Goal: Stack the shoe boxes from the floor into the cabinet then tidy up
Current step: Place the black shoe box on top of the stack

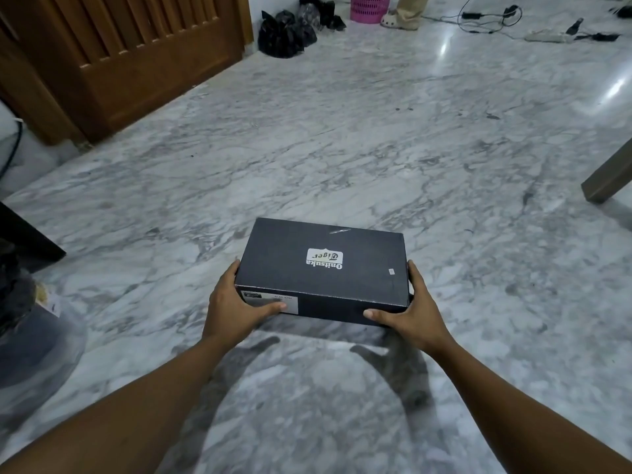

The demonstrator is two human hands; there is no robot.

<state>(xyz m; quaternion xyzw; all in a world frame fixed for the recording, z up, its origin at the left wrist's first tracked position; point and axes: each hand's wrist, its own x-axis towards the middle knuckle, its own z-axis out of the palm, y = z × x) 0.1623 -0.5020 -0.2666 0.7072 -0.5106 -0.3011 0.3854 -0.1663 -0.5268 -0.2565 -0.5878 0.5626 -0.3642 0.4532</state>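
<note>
A black box [325, 268] is held low over the marble floor [376, 131]. The left hand [236, 302] and right hand [415, 311] grip its near corners. The fingers hide behind the sides, and the end label is too small to read.

Illegible shoe box [325, 265] label [289, 300].
</note>
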